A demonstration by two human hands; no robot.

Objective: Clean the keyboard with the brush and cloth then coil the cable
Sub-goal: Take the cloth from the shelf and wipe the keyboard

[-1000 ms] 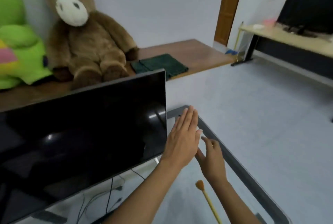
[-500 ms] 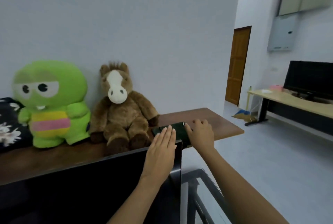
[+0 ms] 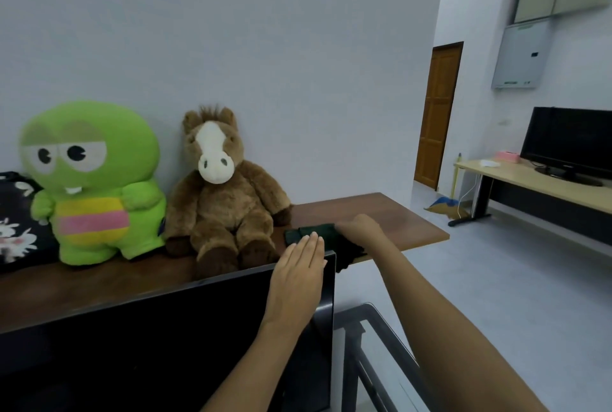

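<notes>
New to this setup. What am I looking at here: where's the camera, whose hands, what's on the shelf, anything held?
There is no robot here. A person wears one wide-angle camera on the head, so you see their own arms from above. The left hand is flat, fingers straight, in front of the top corner of a dark monitor, holding nothing. The right hand reaches past the monitor to a brown wooden shelf and has its fingers curled on a dark green cloth, part of which hangs over the shelf's front edge. A brown plush horse and a green plush toy also sit on the shelf. The keyboard, brush and cable are out of view.
</notes>
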